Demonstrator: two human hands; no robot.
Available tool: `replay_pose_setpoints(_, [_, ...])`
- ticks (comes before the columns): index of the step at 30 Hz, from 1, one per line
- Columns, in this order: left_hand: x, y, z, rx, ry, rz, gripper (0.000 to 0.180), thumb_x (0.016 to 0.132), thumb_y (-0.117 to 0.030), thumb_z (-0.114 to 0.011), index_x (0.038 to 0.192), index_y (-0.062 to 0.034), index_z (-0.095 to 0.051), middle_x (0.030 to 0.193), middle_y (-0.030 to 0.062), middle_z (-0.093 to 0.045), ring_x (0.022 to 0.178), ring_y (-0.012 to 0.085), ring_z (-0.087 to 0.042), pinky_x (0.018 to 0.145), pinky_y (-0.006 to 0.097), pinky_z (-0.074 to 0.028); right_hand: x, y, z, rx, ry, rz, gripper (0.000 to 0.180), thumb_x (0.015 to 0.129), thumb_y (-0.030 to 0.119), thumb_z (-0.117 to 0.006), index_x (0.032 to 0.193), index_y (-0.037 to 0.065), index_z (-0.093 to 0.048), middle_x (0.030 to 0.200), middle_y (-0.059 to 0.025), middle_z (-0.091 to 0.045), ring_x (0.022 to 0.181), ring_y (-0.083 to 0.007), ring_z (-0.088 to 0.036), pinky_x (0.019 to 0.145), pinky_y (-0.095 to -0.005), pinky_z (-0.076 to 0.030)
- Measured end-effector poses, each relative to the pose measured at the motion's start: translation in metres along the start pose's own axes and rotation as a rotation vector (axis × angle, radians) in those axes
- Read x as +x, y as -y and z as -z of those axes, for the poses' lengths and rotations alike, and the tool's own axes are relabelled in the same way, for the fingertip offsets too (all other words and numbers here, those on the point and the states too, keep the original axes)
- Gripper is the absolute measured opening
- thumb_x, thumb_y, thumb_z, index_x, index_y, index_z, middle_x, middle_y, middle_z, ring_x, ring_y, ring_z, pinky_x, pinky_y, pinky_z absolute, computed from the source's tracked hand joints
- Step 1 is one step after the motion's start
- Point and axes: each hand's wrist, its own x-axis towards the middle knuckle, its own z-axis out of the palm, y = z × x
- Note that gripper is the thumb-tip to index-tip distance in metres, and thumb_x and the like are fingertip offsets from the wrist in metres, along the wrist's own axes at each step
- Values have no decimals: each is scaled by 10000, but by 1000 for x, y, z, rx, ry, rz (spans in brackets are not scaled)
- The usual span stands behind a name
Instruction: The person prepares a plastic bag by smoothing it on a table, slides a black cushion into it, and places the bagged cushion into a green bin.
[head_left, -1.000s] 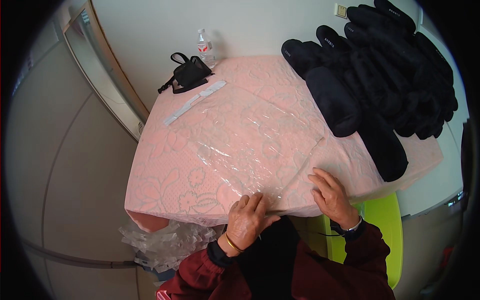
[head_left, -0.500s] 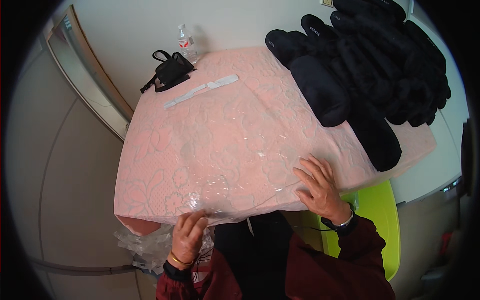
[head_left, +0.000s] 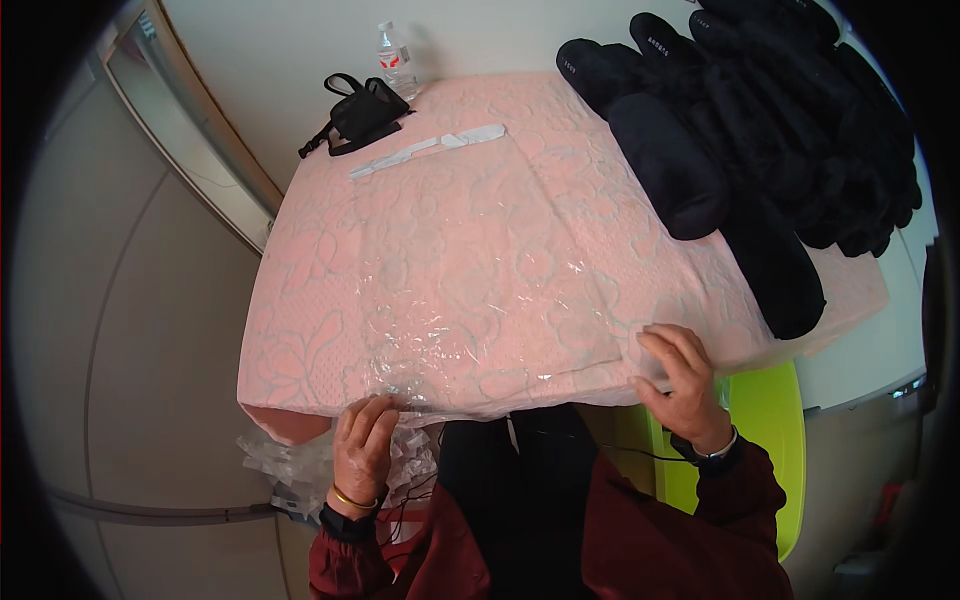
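A clear plastic bag [head_left: 470, 290] lies spread over the pink patterned cloth [head_left: 300, 350], its surface glinting in places. Along its far end runs a white strip [head_left: 430, 150]. At the table's near edge, on the left, my left hand [head_left: 363, 450] has its fingers closed on the bag's near edge. My right hand [head_left: 685, 385] rests by the bag's near right corner, thumb and fingers apart and the fingers bent. Whether the right fingertips touch the film is hard to make out.
Black plush, elongated cushions [head_left: 760, 150] are heaped at the right. A black strap pouch [head_left: 365, 110] and a clear bottle [head_left: 396, 65] stand at the far left. Below the table are a lime-green bin [head_left: 770, 450] and crumpled clear plastic [head_left: 290, 465].
My right hand has shifted a little right and its fingers have bent more. The bag lies flatter and wider. The whole view has tilted slightly.
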Motion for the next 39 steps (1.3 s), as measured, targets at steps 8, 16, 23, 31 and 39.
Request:
replay_pose_setpoints(8, [0,3,-1,-150,15,1,254,809,86,-636,1020,-42,-573,1129,136,-677,1105,371,-646,914,437,-552,9,-9,-27,28,59,92,284,733,8,-753,1011,36,-700,1007,-77,-656,944,-285,-607,841,-401,-481])
replay_pose_setpoints(16, [-5,6,-5,-111,29,-36,224,810,12,-698,995,-45,-585,1137,135,-679,1107,385,-636,940,459,-533,-15,-3,-5,35,132,122,227,746,18,-741,968,33,-695,982,-77,-647,883,-279,-600,814,-369,-479])
replay_pose_setpoints(23, [19,-29,41,-57,70,20,335,790,-203,-794,1028,-33,-632,1137,137,-663,1087,370,-606,968,521,-480,20,0,-4,196,151,63,341,766,64,-744,1088,-11,-661,1137,-159,-619,1022,-344,-598,912,-427,-476])
replay_pose_setpoints(31, [85,-96,-77,-86,196,-35,876,908,-577,-595,1466,73,-410,1548,255,-386,1460,418,-340,1192,560,-236,28,32,-69,-14,395,118,994,796,456,-779,1481,-109,-332,1578,-279,-298,1492,-422,-261,1218,-519,-219])
replay_pose_setpoints(39, [39,-13,-37,119,262,116,1030,860,-746,-494,1476,75,-397,1565,241,-378,1456,401,-357,1195,563,-222,20,5,-51,-144,512,101,1140,790,630,-711,1521,-107,-240,1597,-291,-255,1496,-441,-244,1226,-540,-181])
